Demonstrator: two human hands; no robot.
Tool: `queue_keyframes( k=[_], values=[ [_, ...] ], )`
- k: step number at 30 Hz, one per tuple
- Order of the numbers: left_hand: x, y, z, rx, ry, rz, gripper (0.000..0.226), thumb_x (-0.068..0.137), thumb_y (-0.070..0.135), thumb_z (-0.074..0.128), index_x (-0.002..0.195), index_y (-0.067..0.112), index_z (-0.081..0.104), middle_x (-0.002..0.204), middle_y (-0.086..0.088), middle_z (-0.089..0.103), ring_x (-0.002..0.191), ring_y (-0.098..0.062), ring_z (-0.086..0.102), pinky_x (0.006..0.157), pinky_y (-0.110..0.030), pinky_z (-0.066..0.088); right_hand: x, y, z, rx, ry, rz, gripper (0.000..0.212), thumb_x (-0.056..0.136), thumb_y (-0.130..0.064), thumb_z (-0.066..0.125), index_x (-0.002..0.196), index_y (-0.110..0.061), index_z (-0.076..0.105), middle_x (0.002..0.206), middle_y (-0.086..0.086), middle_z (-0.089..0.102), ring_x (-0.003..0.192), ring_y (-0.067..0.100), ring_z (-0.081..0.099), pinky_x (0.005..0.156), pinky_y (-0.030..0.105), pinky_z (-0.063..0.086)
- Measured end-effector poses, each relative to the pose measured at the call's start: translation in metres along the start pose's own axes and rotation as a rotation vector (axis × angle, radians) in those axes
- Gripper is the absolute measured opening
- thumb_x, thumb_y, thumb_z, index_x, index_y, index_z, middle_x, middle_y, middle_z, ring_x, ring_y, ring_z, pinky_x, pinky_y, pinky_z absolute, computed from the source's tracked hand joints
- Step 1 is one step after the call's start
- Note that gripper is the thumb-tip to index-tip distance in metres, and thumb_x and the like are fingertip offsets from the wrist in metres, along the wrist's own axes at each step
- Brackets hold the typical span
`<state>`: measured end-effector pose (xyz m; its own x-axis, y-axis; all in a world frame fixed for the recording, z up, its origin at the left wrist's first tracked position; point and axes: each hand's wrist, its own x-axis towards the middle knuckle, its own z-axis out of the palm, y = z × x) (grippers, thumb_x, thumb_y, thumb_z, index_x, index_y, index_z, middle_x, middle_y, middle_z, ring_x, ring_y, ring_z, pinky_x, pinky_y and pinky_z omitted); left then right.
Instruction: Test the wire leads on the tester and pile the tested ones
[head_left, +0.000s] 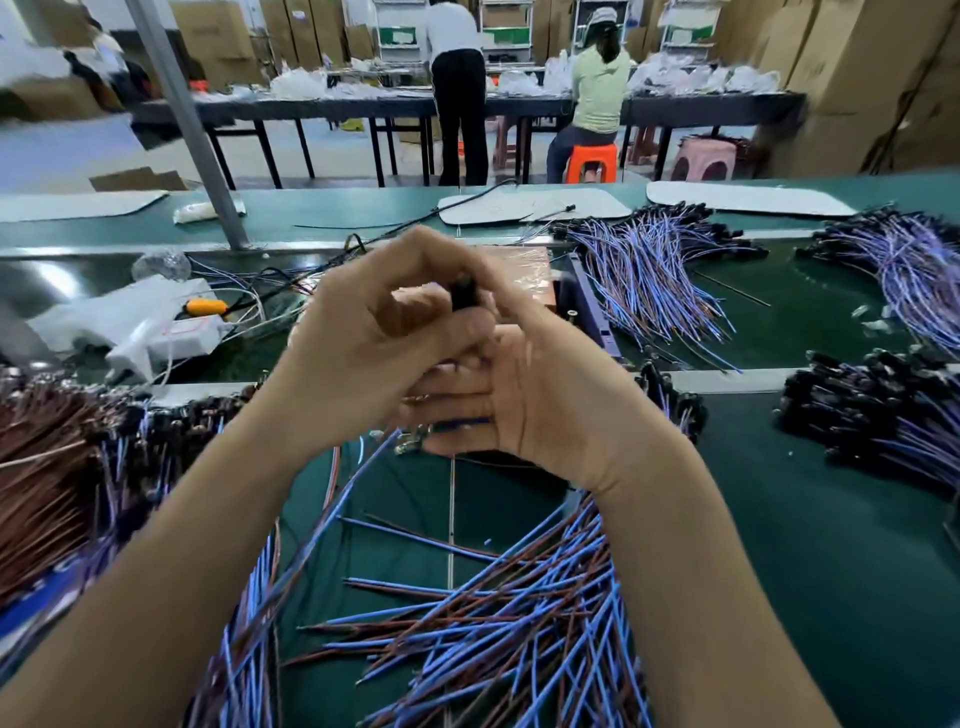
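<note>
In the head view both hands meet at the centre, lifted over the green bench (831, 519). The left hand (358, 348) pinches the black connector (464, 292) of one wire lead (358, 483). The right hand (550, 395) has its fingers (452, 387) curled round the same lead, just below. Loose leads (519, 623) lie at six o'clock and sorted piles (649, 265) at two o'clock. I judge this lead is being readied for the copper-coloured tester (524, 265) at twelve o'clock. Next, the connector must be aligned and pressed in.

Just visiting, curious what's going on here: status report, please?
Left hand pinches black connector. Right hand grips wire leads. Hands partly cover copper plate behind.
</note>
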<state>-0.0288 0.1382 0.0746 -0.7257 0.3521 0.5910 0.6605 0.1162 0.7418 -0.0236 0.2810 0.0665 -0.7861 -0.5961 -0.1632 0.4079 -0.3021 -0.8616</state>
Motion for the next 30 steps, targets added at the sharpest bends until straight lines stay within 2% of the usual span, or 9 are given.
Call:
queue_keyframes(
  k=[3, 6, 9, 15, 20, 22, 24, 27, 30],
  values=[
    [-0.005, 0.009, 0.001, 0.143, -0.023, 0.119, 0.012, 0.077, 0.019, 0.073, 0.085, 0.024, 0.066, 0.078, 0.000, 0.063, 0.071, -0.016, 0.061, 0.067, -0.029, 0.053, -0.004, -0.003, 0.000, 0.015, 0.150, -0.165, 0.049, 0.098, -0.043, 0.040, 0.072, -0.014, 0.070, 0.068, 0.005, 0.069, 0.061, 0.018, 0.068, 0.052, 0.027, 0.056],
    [-0.009, 0.019, 0.006, 0.279, -0.078, 0.348, 0.008, 0.079, 0.020, 0.072, 0.081, 0.015, 0.067, 0.070, 0.009, 0.059, 0.063, -0.004, 0.055, 0.061, -0.017, 0.044, -0.004, -0.005, 0.000, 0.168, 0.297, -0.374, 0.019, 0.094, -0.013, 0.053, 0.082, -0.010, 0.067, 0.066, 0.004, 0.070, 0.054, 0.011, 0.066, 0.045, 0.020, 0.051],
    [-0.015, 0.020, 0.014, 0.103, -0.401, 0.216, 0.013, 0.077, 0.019, 0.076, 0.083, 0.010, 0.068, 0.060, 0.014, 0.057, 0.049, 0.004, 0.051, 0.052, -0.009, 0.039, -0.005, -0.011, -0.009, 0.464, 0.431, -0.544, 0.010, 0.092, -0.001, 0.052, 0.100, -0.007, 0.051, 0.071, 0.013, 0.070, 0.045, 0.012, 0.062, 0.039, 0.018, 0.047],
    [-0.010, -0.010, 0.015, 0.115, -0.895, -0.454, 0.029, 0.081, 0.035, 0.073, 0.101, 0.014, 0.067, 0.063, 0.000, 0.061, 0.050, -0.014, 0.062, 0.049, -0.020, 0.048, -0.031, -0.025, -0.054, 0.413, 0.950, -0.797, 0.017, 0.103, -0.025, 0.041, 0.090, -0.015, 0.048, 0.045, -0.006, 0.055, 0.031, 0.006, 0.027, 0.034, 0.014, 0.022],
    [-0.009, -0.029, 0.019, 0.440, -0.997, -0.507, 0.046, 0.075, 0.066, 0.062, 0.105, 0.031, 0.064, 0.083, 0.013, 0.069, 0.075, 0.000, 0.065, 0.068, -0.015, 0.046, -0.048, -0.029, -0.075, 0.309, 0.970, -0.802, 0.057, 0.098, -0.060, 0.022, 0.083, -0.018, 0.058, 0.052, -0.007, 0.038, 0.040, 0.008, 0.015, 0.039, 0.017, 0.013],
    [-0.009, -0.033, 0.018, 0.509, -0.944, -0.463, 0.037, 0.081, 0.058, 0.063, 0.106, 0.030, 0.066, 0.092, 0.014, 0.071, 0.083, 0.005, 0.064, 0.075, -0.014, 0.047, -0.050, -0.028, -0.080, 0.164, 0.901, -0.693, 0.061, 0.101, -0.054, 0.020, 0.084, -0.017, 0.065, 0.051, -0.008, 0.039, 0.039, 0.006, 0.017, 0.038, 0.015, 0.014],
    [-0.006, -0.035, 0.018, 0.494, -0.715, -0.343, 0.024, 0.087, 0.042, 0.064, 0.102, 0.025, 0.070, 0.091, 0.012, 0.073, 0.082, 0.002, 0.065, 0.075, -0.013, 0.048, -0.046, -0.026, -0.080, -0.053, 0.819, -0.532, 0.051, 0.103, -0.042, 0.030, 0.083, -0.016, 0.068, 0.048, -0.010, 0.039, 0.037, 0.004, 0.021, 0.034, 0.014, 0.017],
    [-0.002, -0.036, 0.021, 0.185, -0.276, -0.324, 0.011, 0.091, 0.021, 0.062, 0.098, 0.026, 0.069, 0.085, 0.005, 0.075, 0.075, -0.008, 0.069, 0.074, -0.019, 0.054, -0.037, -0.020, -0.071, -0.356, 0.713, -0.350, 0.038, 0.101, -0.029, 0.044, 0.076, -0.015, 0.068, 0.044, -0.011, 0.040, 0.036, 0.003, 0.025, 0.032, 0.013, 0.021],
    [-0.001, -0.039, 0.024, -0.083, -0.100, -0.437, 0.017, 0.093, 0.018, 0.056, 0.103, 0.027, 0.067, 0.092, 0.007, 0.075, 0.074, -0.009, 0.069, 0.074, -0.022, 0.057, -0.026, -0.012, -0.057, -0.525, 0.627, -0.266, 0.034, 0.100, -0.023, 0.048, 0.072, -0.015, 0.065, 0.044, -0.010, 0.043, 0.036, 0.002, 0.028, 0.034, 0.012, 0.023]
  ],
)
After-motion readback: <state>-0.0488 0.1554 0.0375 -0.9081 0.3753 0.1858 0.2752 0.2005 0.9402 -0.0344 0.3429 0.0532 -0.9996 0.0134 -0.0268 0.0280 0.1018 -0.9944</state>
